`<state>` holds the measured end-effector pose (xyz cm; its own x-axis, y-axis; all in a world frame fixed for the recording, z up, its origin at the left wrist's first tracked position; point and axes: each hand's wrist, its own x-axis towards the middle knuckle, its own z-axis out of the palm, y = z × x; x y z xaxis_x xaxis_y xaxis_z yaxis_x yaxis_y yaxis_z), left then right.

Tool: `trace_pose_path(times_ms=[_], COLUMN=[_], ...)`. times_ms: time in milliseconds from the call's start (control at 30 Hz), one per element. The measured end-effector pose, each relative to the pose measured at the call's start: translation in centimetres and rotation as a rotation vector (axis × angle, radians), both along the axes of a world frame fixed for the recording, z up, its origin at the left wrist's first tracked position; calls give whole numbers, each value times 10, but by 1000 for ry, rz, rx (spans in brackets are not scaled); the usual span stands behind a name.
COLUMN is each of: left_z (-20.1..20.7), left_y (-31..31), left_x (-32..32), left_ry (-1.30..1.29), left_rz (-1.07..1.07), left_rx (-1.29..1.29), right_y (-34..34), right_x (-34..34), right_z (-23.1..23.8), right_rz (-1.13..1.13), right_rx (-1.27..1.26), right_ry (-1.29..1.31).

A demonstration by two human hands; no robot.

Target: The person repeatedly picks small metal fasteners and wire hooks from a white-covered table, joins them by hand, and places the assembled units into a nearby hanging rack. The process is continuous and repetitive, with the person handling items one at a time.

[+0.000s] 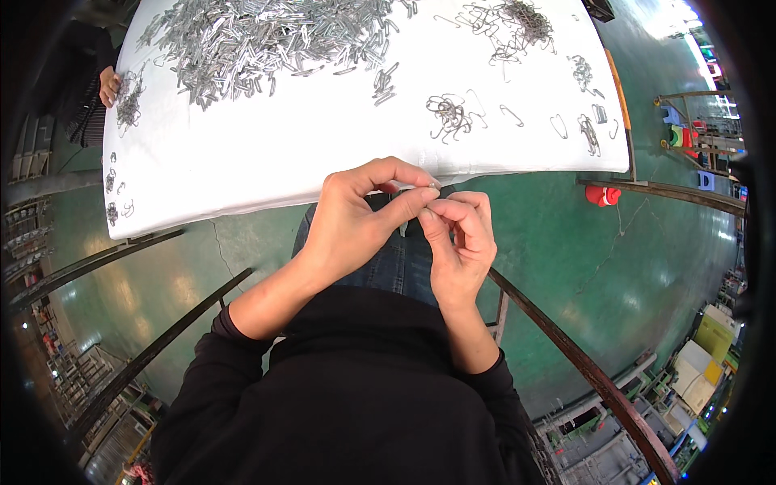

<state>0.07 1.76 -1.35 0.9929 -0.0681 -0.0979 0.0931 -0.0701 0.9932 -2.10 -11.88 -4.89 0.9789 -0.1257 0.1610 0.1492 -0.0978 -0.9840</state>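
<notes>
My left hand (356, 212) and my right hand (462, 242) meet just off the near edge of the table, above my lap. Thumb and forefinger are pinched on each, the fingertips almost touching. A tiny shiny bit (435, 185) shows at the left fingertips, but it is too small to name. Whatever the right fingers pinch is hidden. Beyond my hands, a loose cluster of bent wire hooks (451, 117) lies on the white-covered table (307, 149). Single wire hooks (512, 115) lie to its right.
A big heap of narrow silver metal pieces (267, 44) covers the far left. A tangle of wire hooks (517, 28) lies far right, with smaller groups (589, 136) at the right edge. Another person's hand (109, 86) rests at the left edge. Metal bars (582, 368) flank me.
</notes>
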Motion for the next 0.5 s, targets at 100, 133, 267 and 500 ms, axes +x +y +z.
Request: trace_pose_path(times_ms=[100,133,267,500], left_z=[-3,-3,-3,2], left_y=[-1,0,2,2], left_x=[0,-1,-3,-8], left_ry=[-100,-119,-205,-202], left_rz=[-3,-14,-32,-45], left_rx=[4,31,104,80], right_y=[-3,-6,-35,-83], right_x=[1,2,23,211], right_z=[-3,-3,-3,-31], right_rz=[20,45,90,-90], right_rx=[-9,-19,-104,-907], right_ry=[16,12,-5,288])
